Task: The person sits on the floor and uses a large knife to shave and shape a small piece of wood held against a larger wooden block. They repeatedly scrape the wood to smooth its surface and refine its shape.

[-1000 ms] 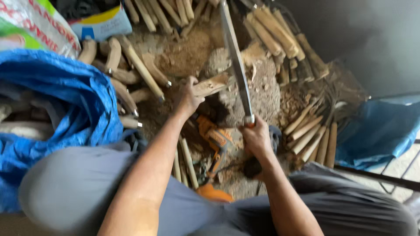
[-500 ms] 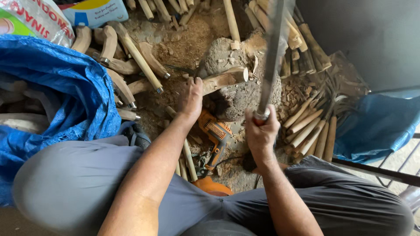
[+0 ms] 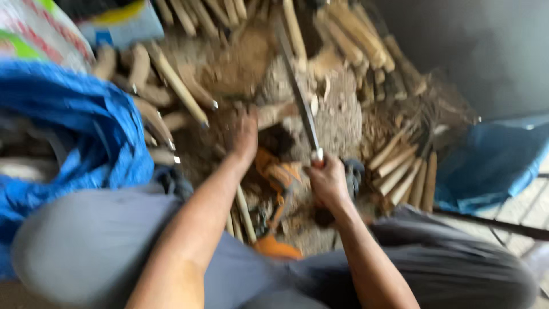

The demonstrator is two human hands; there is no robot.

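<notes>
I sit over a dirt floor (image 3: 240,63) littered with cut wood, a dark wall (image 3: 474,51) rising at the far right. The whole view is blurred, so small counts are rough.

At the far left lie 1 printed sack (image 3: 28,28) and 1 blue tarp (image 3: 68,131) bunched against my grey-clad knee. Just right of the tarp, about 6 peeled sticks (image 3: 177,86) lie loose on the dirt, some with pointed ends.

My left hand (image 3: 246,137) reaches forward, fingers closed on 1 short piece of wood (image 3: 280,114) that rests on the rough chopping block (image 3: 337,120). Below it, between my legs, 1 orange power tool (image 3: 280,177) lies on the ground, with 2 or 3 thin sticks beside it.

My right hand (image 3: 329,180) is clenched around the handle of 1 long knife (image 3: 300,97). Its blade slants up and to the left, its edge at the piece of wood; I cannot tell whether it touches.

Right of the block, about 7 trimmed stakes (image 3: 400,169) lie side by side, and a further row of them (image 3: 349,34) lines the top edge. At the far right lies 1 more blue sheet (image 3: 492,154), with 1 dark bar (image 3: 492,223) beneath it.
</notes>
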